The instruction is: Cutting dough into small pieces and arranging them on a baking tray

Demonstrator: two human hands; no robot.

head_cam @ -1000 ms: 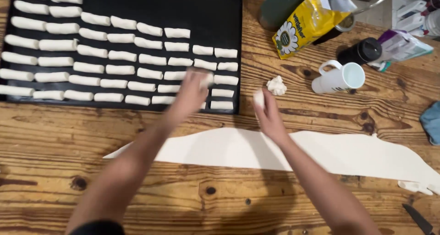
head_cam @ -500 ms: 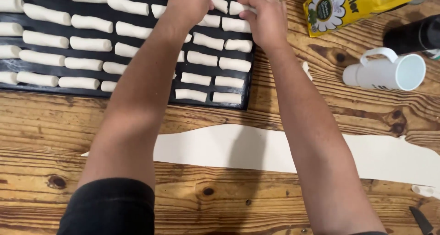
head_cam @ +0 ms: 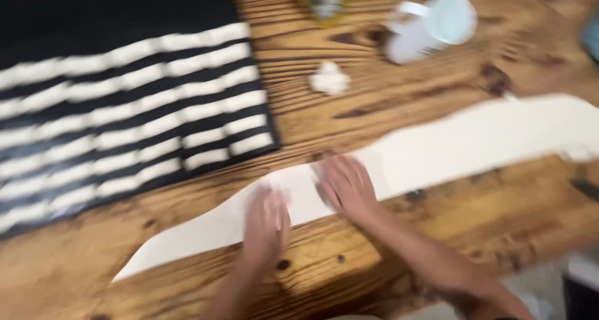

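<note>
Wooden bench (head_cam: 387, 101) carries a long dough strip (head_cam: 474, 139), pressed flat under both hands, left hand (head_cam: 267, 223) and right hand (head_cam: 346, 184), fingers spread wide. At ten o'clock a black tray (head_cam: 93, 14) is filled with dough rolls (head_cam: 206, 111); rolling the strip's near edge seems due, needing even pressure.

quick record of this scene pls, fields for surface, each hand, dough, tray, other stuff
surface: wooden table with dark knots
left hand: left hand flat on the near edge of the dough sheet
right hand: right hand flat on the same sheet, beside the left
dough: long thin white dough sheet lying across the table
tray: black tray at upper left, holding rows of small white dough rolls
other: white mug on its side; small dough scrap near it
image: motion-blurred, fine detail unclear
</note>
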